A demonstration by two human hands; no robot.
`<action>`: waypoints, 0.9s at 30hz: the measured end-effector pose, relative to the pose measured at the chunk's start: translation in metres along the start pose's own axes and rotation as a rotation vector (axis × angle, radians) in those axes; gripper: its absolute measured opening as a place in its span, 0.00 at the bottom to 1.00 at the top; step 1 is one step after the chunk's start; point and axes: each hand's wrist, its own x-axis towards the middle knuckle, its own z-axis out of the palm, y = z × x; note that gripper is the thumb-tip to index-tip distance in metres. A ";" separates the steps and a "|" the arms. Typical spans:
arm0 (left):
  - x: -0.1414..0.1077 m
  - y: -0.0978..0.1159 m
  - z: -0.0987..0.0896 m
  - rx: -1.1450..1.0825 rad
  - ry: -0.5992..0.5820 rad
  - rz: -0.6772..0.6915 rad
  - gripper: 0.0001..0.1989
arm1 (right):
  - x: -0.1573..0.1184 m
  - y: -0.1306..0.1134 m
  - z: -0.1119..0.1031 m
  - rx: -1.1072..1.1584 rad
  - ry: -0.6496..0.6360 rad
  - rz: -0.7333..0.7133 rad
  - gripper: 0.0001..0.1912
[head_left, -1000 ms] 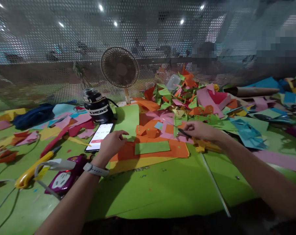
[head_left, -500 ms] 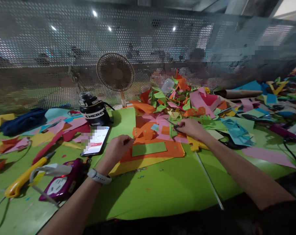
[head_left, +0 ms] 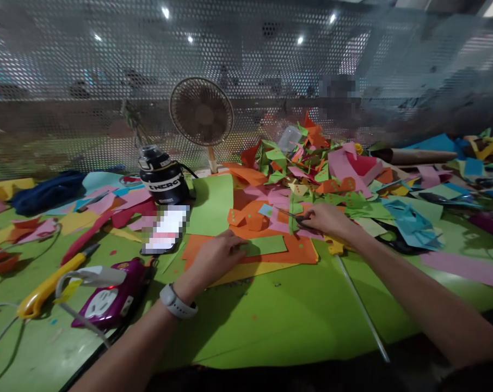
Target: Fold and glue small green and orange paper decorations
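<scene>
My left hand [head_left: 216, 258], with a pale watch [head_left: 177, 302] on its wrist, is over the left end of a light green paper strip [head_left: 269, 246]. Its fingers are curled together; what is between them, if anything, is hidden. The strip lies flat on an orange paper sheet [head_left: 301, 253], above a yellow sheet [head_left: 263, 269]. Held in my closed right hand [head_left: 328, 220] is a pair of scissors [head_left: 288, 212], blades pointing left over pink and orange paper. Small orange pieces [head_left: 254, 220] and a blue piece [head_left: 265, 209] lie just beyond the strip.
A yellow glue gun [head_left: 335, 247] with a clear stick lies below my right forearm. On the left are a phone [head_left: 165, 231], a purple power strip [head_left: 111, 296], a yellow-handled tool [head_left: 53, 286] and a black bottle [head_left: 162, 177]. A fan [head_left: 201, 111] and heaped paper scraps [head_left: 312, 163] stand behind.
My left hand has moved right, from beside the strip to over its left end. My right hand keeps the scissors in nearly the same place. The view has shifted slightly.
</scene>
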 end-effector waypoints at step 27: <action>0.000 0.011 -0.002 0.136 -0.109 0.025 0.13 | -0.039 -0.090 0.057 -0.194 0.019 -0.485 0.36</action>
